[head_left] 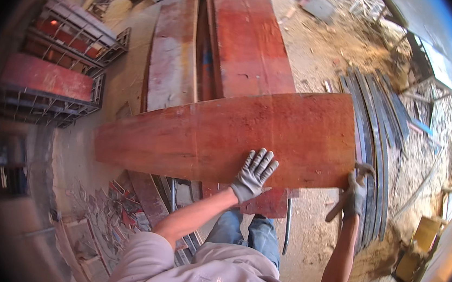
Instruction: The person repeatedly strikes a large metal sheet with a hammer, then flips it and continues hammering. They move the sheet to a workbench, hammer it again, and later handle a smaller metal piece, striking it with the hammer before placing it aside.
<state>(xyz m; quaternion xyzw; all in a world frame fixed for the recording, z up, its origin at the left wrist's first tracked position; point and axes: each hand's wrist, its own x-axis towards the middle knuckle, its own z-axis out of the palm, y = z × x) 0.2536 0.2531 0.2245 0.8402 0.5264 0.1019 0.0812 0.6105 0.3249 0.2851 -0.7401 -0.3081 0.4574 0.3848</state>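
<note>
A long reddish-brown board (227,130) lies crosswise in front of me, over other boards. My left hand (252,176), in a grey glove, rests flat near its close edge with the fingers spread. Just past the board's right end is my right hand (353,199), also gloved. Its fingers are wrapped round what looks like a claw hammer (364,169), with the curved head above the hand and the handle end below it. Whether the hammer touches the board is unclear.
Long red boards (252,35) extend away beneath the crosswise one. Dark metal strips (379,156) lie on the ground to the right. Metal racks holding panels (47,77) stand at left. Broken scraps (121,207) litter the lower left, and sandy ground surrounds everything.
</note>
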